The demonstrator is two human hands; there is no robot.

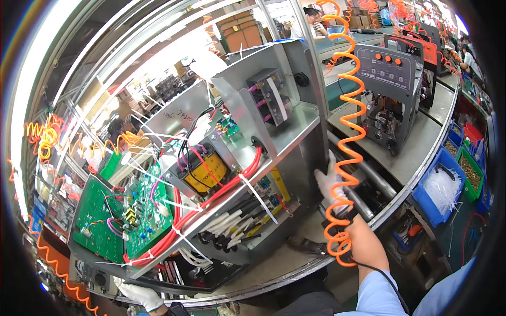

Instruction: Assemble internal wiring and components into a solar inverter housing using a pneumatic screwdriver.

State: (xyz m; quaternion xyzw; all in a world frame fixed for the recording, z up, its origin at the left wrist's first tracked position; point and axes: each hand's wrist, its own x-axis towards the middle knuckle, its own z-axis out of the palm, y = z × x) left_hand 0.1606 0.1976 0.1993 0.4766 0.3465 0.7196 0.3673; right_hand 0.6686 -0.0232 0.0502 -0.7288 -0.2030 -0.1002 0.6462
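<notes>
A crowded workshop spreads behind an assembly line [428,132], with metal framing overhead and people at benches farther back. The open metal chassis [276,150] stands tilted in view directly before the person, carrying a yellow transformer [208,173], green circuit boards [147,224] and red cables [232,185] tied along its edge. The gloved right hand [331,184] is at the chassis's dark side panel, thumb apart from the fingers; the gloved left hand [138,295] is by the lower left corner, fingers extended. Whether either one grips cannot be told. The step in hand looks like steadying or positioning the chassis, and the next move probably calls for even support from both sides, clear of the loose wires. An orange coiled hose [354,108] hangs in front of the right forearm; beyond stand a grey machine [387,79] and, farther right, a blue bin [426,204] of white strips
</notes>
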